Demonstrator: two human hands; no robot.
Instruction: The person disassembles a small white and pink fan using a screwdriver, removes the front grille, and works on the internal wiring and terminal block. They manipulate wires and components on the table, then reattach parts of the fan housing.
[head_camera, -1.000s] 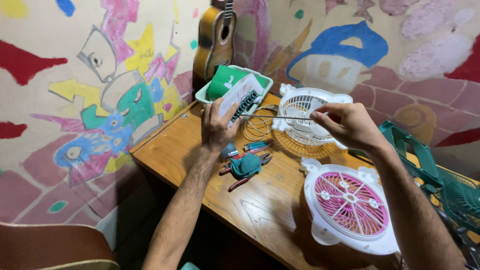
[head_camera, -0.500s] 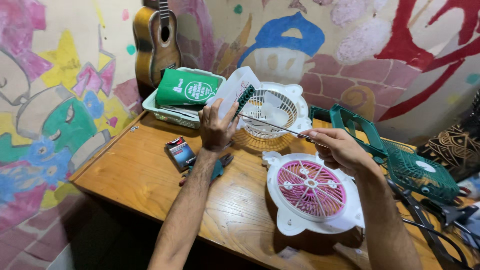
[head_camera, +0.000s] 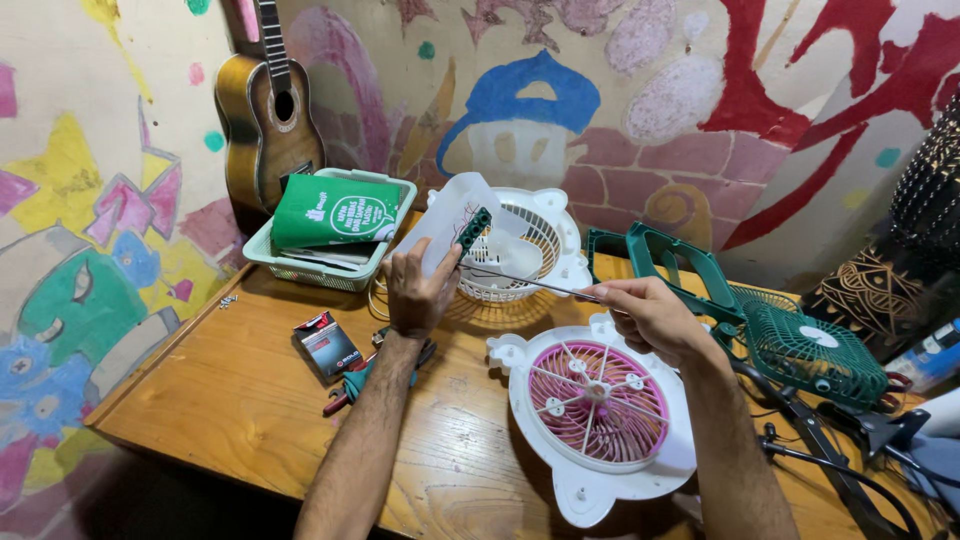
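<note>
Forearms: both bare, rising from the lower edge over the brown wooden tabletop (head_camera: 230, 390).
Fan housing: white round plastic fan housing with a pink grille (head_camera: 598, 405), flat on the tabletop, just below the right hand.
Right hand (head_camera: 655, 318): fingers pinched shut on the near end of a thin grey metal rod (head_camera: 525, 282); thumb on top.
Rod: level, running leftwards from the right-hand pinch to the piece held in the left hand, tip touching or just short of it, cannot tell which.
Left hand (head_camera: 418, 290): closed around the lower edge of a translucent white plastic panel (head_camera: 450, 222), held up and tilted.
Circuit strip: small dark green circuit board strip (head_camera: 473, 229) against the panel, just above the left thumb.
Below the left grip: teal-handled pliers with red tips (head_camera: 355, 385) partly under the wrist; small black and red box (head_camera: 327, 343) just beside them, further left.
Behind the grips: white round plastic fan grille with vent slots (head_camera: 525, 245), lying on the tabletop past the rod.
Left of the panel: pale green plastic basket (head_camera: 300, 262) holding a green printed pouch (head_camera: 335, 212).
Right of the right hand: dark green fan with a folding frame (head_camera: 810, 350), black cables beside it.
Far wall: brown acoustic guitar (head_camera: 268, 115) leaning upright against a painted mural wall (head_camera: 640, 90).
</note>
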